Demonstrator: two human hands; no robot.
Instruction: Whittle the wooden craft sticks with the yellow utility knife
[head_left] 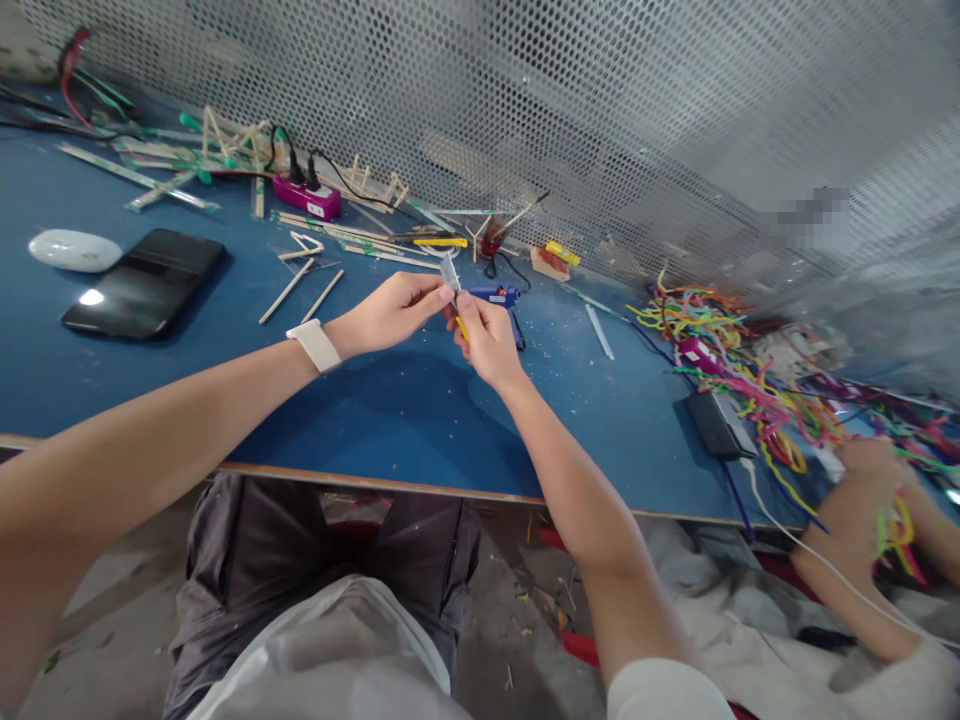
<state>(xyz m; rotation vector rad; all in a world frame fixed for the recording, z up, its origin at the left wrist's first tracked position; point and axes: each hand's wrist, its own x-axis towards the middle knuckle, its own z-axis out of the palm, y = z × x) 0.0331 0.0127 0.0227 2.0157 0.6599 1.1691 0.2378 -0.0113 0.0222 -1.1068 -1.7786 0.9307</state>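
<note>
Both hands meet over the middle of the blue table (420, 400). My right hand (484, 335) is closed around a yellow-handled cutter (462, 326), its grey blade part (449, 271) pointing up and away. My left hand (412, 305), with a white band on the wrist, pinches at the cutter's front from the left; whether it also holds a small piece is too small to tell. Just behind my right hand lies a blue glue gun (499, 295). Thin wooden sticks (286, 290) rest on the table to the left of my hands.
A black phone (146, 283) and white case (73, 250) lie left. Behind stand a purple power strip (307, 197) and stick frames (225, 140) along the perforated metal screen (600, 130). To the right are colourful pipe cleaners (697, 310), a black box (720, 425) and another person's arms (847, 540).
</note>
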